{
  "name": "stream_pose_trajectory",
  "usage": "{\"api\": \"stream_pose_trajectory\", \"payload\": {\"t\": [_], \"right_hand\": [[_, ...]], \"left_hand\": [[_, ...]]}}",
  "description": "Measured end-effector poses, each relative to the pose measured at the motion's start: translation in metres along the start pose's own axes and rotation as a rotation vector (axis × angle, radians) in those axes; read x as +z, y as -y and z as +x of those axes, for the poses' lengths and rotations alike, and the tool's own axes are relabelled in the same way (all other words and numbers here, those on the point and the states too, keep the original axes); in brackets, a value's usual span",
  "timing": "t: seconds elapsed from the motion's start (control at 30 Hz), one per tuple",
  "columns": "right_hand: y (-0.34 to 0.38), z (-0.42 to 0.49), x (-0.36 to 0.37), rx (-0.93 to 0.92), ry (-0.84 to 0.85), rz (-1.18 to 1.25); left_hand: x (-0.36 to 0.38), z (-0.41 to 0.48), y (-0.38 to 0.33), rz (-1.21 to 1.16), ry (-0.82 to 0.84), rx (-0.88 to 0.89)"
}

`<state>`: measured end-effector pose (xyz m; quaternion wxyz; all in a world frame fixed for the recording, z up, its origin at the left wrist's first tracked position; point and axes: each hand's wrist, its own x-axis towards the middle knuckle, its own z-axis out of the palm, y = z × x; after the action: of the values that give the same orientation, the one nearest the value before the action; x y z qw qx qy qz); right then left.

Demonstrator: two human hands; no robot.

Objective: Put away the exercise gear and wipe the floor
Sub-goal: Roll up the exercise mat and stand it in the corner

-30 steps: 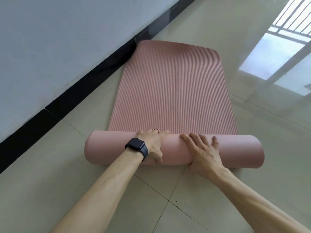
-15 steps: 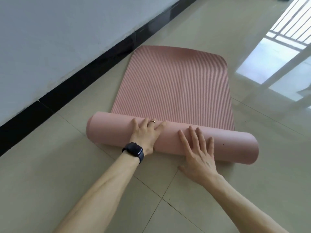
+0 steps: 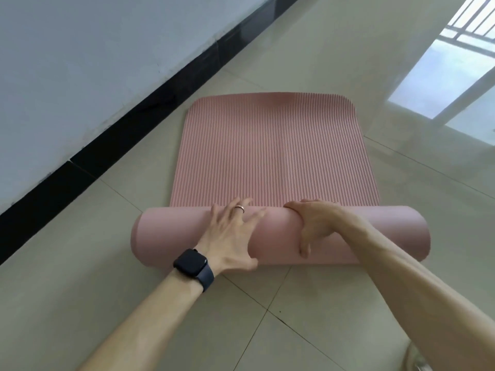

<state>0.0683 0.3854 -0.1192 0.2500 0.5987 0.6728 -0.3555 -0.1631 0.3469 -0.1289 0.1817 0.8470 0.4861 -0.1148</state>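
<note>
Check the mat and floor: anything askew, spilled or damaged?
Nothing stands out. The mat lies flat, its rolled end even and square; left hand presses it, right hand grips it. Floor shows no spill or damage.

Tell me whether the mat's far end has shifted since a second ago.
Yes. The far end of the pink yoga mat slid toward its rolled part: its left corner met the black skirting board then; now pale floor shows between them.
</note>
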Motion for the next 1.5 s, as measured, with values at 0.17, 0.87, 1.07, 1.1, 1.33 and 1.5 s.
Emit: {"api": "stream_pose_trajectory", "payload": {"t": [0.17, 0.87, 1.07, 1.1, 1.33, 1.5], "right_hand": [[0.002, -0.004, 0.003, -0.033, 0.115, 0.127], [0.015, -0.011, 0.008, -0.019, -0.245, -0.093], [0.020, -0.014, 0.014, -0.029, -0.233, -0.020], [0.019, -0.020, 0.025, -0.069, -0.307, -0.022], [0.039, -0.025, 0.096, -0.063, -0.707, -0.196], [0.041, -0.032, 0.051, -0.189, -0.385, -0.306]], "left_hand": [[0.019, -0.003, -0.001, 0.300, 0.035, 0.013], [0.010, -0.027, 0.010, 0.103, -0.099, -0.056], [0.034, -0.016, 0.010, 0.302, -0.135, -0.118], [0.027, -0.010, 0.013, 0.279, -0.116, -0.115], [-0.028, 0.027, 0.030, -0.083, 0.239, -0.160], [-0.026, 0.004, 0.046, -0.590, 0.551, -0.183]]}}
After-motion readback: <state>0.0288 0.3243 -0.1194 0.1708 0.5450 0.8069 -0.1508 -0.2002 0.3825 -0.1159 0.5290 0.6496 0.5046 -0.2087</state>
